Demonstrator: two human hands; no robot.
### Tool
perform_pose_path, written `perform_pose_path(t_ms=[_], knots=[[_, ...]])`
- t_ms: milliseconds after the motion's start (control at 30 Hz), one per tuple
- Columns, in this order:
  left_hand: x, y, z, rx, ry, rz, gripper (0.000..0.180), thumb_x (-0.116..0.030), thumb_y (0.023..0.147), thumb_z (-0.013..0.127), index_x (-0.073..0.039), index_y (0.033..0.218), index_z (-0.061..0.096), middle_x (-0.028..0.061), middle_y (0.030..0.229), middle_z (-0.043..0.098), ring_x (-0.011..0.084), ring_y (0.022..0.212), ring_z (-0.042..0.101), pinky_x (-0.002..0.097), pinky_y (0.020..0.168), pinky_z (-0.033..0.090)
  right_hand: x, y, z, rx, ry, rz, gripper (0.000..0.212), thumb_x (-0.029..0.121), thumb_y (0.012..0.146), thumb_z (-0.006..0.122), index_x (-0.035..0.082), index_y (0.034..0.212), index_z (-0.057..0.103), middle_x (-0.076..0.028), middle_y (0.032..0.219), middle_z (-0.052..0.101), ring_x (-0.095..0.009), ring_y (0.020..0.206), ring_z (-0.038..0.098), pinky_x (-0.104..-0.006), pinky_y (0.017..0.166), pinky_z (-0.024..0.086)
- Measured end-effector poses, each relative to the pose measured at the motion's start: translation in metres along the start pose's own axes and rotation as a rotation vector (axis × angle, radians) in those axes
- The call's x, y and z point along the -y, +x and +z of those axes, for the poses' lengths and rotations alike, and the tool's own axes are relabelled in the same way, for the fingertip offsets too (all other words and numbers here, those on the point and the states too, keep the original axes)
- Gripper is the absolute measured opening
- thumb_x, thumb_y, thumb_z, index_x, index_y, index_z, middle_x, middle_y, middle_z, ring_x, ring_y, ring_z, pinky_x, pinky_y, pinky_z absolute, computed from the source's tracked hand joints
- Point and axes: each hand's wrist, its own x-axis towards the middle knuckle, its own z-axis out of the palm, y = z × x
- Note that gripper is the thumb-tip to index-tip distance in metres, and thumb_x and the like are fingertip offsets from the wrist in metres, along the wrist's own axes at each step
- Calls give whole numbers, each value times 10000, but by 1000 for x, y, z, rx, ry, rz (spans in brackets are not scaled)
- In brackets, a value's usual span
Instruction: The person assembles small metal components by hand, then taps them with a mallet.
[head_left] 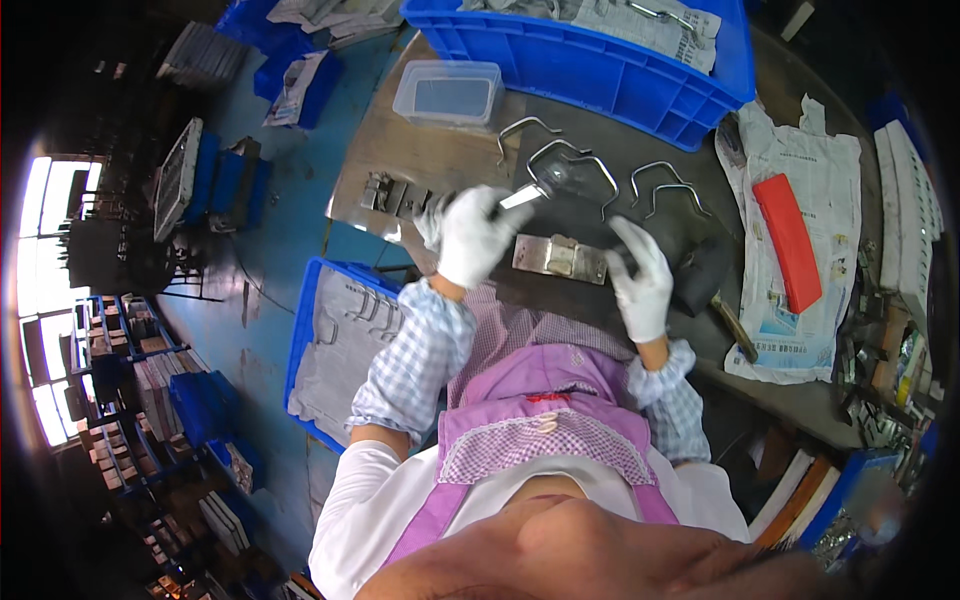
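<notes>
My left hand [470, 240], in a white glove, pinches a short, flat, pale strip [522, 196] that points up and to the right. Below it on the dark work mat lies a shiny metal block [560, 258] with a raised middle piece. At the block's right end is my right hand [640, 282], also gloved, its fingers apart and nothing visible in them. Bent metal rod handles lie beyond the hands, among them a large one [606, 175] and another pair [668, 185]. Beside my left hand sits a dark metal fixture [395, 193].
A blue crate [590, 75] and a clear plastic box [448, 93] stand at the back. On the right, a red bar-shaped piece [788, 242] rests on newspaper [838, 190], near a hammer-like handle [735, 328]. A paper-lined blue bin [310, 370] holding bent rods is at lower left.
</notes>
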Motion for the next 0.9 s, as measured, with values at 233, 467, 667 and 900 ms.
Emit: perform_pose_path(t_ms=[233, 467, 667, 900], knots=[[120, 76, 30, 187, 805, -130, 422, -525, 887, 664, -110, 892, 741, 130, 826, 740, 337, 820, 730, 470, 763, 559, -16, -23, -89, -86, -424, -194, 210, -6, 858, 683, 34, 1052, 752, -111, 1068, 746, -277, 992, 701, -361, 903, 532], [109, 144, 100, 161, 945, 242, 129, -168, 910, 624, -104, 931, 734, 105, 926, 741, 284, 891, 745, 430, 689, 584, -128, -95, -134, -332, -1004, -26, 338, 172, 978, 632, 76, 1302, 654, -110, 1161, 694, -306, 1057, 638, -457, 991, 444], [67, 157, 85, 377, 645, -255, 317, -215, 941, 549, -79, 1206, 656, 246, 1111, 716, 432, 1036, 691, 493, 920, 544, -135, -106, -122, -302, -1097, 44, 568, 269, 869, 736, 137, 1398, 574, -70, 1223, 656, -302, 1109, 596, -469, 992, 431], [-4, -26, -60, 413, 38, 98, 141, -89, 820, 764, -44, 952, 740, 137, 850, 735, 260, 771, 741, 343, 717, 573, -139, -76, -140, -97, -795, 249, 392, 202, 863, 751, 77, 1227, 680, -116, 912, 684, -350, 798, 642, -450, 732, 512]])
